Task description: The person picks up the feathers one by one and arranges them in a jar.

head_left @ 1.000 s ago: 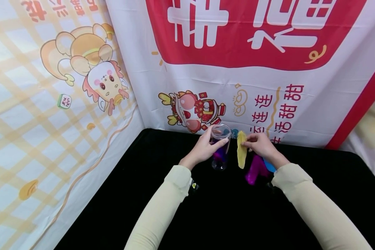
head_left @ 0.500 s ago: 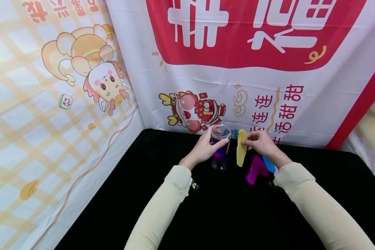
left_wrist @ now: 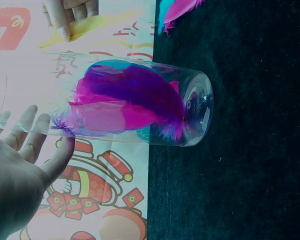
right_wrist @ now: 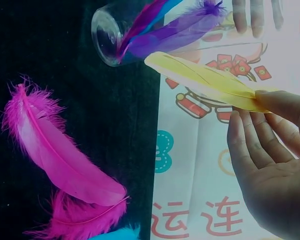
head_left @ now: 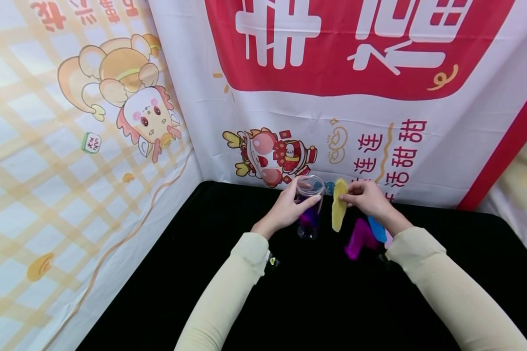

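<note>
A slender yellow feather [head_left: 339, 204] stands almost upright just right of centre in the head view. The right hand [head_left: 368, 199] pinches it between thumb and fingers above its middle, so the longer part hangs below the grip; in the right wrist view the other fingers lie loosely bent beneath it. The feather reaches from the thumb, at the right of that frame, towards its upper centre. It should be nearly weightless, springy along the shaft and soft at the vane, easily ruffled or creased and quick to drift if let go. The firm shaft is likely the best place to hold it, with a light pinch.

Just to the left in the head view, apart from the feather, is a clear cylindrical jar [left_wrist: 201, 102] with an open mouth. The left hand [head_left: 290, 204] holds it near the rim, thumb on the near side, fingers spread partway round. The smooth wall looks rigid and probably slick, so a wide grip near the top suits it. Magenta, purple and blue feathers [left_wrist: 132, 97] lie bunched inside; whether its base touches the black cloth-covered table [head_left: 334, 297] cannot be told.

Fluffy magenta feathers [right_wrist: 65, 155] lie on the cloth at the lower left of the right wrist view, a bright blue feather [right_wrist: 119, 234] at that frame's bottom edge.
</note>
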### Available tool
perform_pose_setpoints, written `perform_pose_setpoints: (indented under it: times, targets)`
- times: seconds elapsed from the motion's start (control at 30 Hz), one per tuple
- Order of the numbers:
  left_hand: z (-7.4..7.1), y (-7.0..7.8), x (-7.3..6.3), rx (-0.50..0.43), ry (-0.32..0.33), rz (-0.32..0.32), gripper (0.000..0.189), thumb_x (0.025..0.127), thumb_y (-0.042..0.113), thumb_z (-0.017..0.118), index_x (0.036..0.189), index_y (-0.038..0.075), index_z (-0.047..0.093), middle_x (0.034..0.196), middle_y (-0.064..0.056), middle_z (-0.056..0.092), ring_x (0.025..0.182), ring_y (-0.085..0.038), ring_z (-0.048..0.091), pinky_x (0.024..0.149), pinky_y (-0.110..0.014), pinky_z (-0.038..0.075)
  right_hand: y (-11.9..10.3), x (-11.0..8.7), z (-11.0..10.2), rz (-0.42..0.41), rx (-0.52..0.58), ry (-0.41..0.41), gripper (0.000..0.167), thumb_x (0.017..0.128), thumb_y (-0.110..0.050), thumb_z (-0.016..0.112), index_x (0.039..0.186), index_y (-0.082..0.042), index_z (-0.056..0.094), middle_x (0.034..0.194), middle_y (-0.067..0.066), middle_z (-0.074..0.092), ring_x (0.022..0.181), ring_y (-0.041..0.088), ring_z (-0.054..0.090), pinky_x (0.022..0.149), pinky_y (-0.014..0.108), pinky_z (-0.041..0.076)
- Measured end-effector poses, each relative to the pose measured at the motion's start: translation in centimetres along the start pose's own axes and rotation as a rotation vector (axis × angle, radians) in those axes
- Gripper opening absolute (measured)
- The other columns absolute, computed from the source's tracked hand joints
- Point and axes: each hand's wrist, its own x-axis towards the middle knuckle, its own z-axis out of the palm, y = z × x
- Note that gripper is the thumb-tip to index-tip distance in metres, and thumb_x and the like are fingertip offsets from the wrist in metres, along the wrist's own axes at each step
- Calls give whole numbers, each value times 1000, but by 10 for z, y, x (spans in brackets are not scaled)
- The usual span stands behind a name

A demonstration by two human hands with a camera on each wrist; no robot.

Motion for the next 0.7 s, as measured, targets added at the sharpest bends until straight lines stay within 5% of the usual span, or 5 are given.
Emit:
perform_pose_setpoints:
  times: [0.37, 0.7]
  targets:
    - [1, -4, 0, 7, 15, 6, 60, 97, 50, 68, 147, 28, 44, 132, 5, 60, 125, -10, 56, 109, -37, 45, 24, 16, -2, -23, -19, 13, 26, 97, -9, 71, 111, 13, 67, 101, 20, 74, 82, 17, 68, 68, 25, 57]
    - [1, -3, 1, 7, 11, 21, 58, 97, 50, 67, 145, 27, 44, 132, 5, 59, 125, -10, 56, 108, -37, 45, 16, 14, -2, -29, -30, 32, 28, 96, -16, 74, 111, 8, 69, 104, 17, 74, 85, 18, 68, 72, 26, 57]
